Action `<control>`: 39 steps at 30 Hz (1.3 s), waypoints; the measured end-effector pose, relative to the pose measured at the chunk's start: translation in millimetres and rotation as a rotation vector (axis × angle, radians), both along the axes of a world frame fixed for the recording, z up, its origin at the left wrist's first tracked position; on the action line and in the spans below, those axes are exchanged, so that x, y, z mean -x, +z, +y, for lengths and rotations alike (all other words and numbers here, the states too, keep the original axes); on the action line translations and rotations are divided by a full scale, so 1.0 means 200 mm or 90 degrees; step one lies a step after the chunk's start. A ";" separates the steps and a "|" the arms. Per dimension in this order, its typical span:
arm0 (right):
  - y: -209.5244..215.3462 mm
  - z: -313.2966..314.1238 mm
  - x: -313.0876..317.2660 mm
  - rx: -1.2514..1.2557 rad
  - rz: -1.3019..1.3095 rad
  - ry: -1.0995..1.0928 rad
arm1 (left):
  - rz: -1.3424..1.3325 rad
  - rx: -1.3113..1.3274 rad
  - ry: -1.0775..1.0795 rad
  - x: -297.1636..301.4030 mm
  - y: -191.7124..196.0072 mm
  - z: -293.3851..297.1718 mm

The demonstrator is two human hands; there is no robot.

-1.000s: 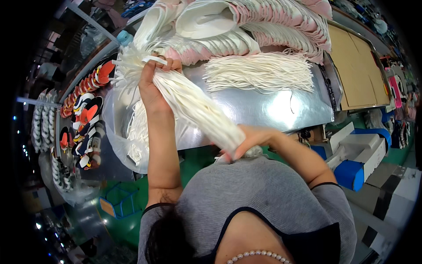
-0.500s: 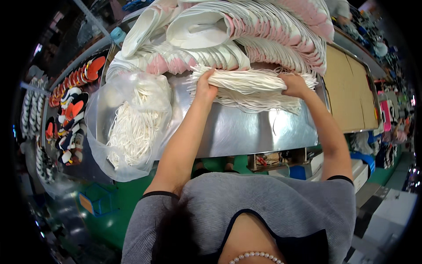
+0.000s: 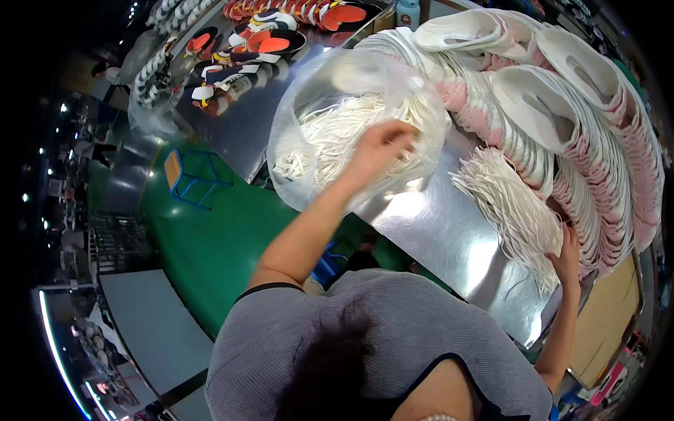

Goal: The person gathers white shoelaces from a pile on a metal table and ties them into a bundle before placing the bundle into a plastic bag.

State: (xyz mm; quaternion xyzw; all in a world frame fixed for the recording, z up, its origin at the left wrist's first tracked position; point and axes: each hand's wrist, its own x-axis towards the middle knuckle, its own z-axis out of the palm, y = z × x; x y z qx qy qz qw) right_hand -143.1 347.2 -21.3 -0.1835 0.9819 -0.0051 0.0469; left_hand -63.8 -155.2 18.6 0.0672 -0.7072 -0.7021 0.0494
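My left hand (image 3: pixel 382 149) is over a clear plastic bag (image 3: pixel 288 175) of loose white laces (image 3: pixel 344 123). Its fingers are half bent and apart, with nothing visible between them. To the right, a bundle of white laces (image 3: pixel 509 203) lies on the metal table (image 3: pixel 421 217). My right hand (image 3: pixel 567 256) has hold of the bundle's near right end, thumb on one side and fingers on the other. Part of that grip is hidden by the hand itself.
Nested stacks of white and pink shoe uppers (image 3: pixel 537 105) line the table's far side. Black, white and orange shoe parts (image 3: pixel 246 59) sit at the far left, near a blue bottle (image 3: pixel 408 12). Cardboard (image 3: pixel 607 316) lies at right; a blue-framed stool (image 3: pixel 189 179) stands on the green floor.
My view has swung left. My left hand has let go of the lace bundle and moved left over the plastic bag. The bundle now rests on the table, my right hand still at its end.
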 end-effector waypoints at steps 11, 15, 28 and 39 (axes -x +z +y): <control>0.07 -2.15 -0.10 0.186 -0.268 0.701 | 0.048 0.448 0.105 0.44 -0.38 -0.50; 0.11 -2.11 0.26 0.188 0.053 0.402 | 0.037 0.497 0.045 0.58 -0.42 -0.55; -0.03 -1.78 0.43 0.393 -0.026 0.154 | 0.125 0.271 -0.318 0.45 0.18 -0.49; -0.07 -1.67 0.38 0.376 -0.009 0.174 | 0.551 -0.294 0.015 0.18 1.24 -1.11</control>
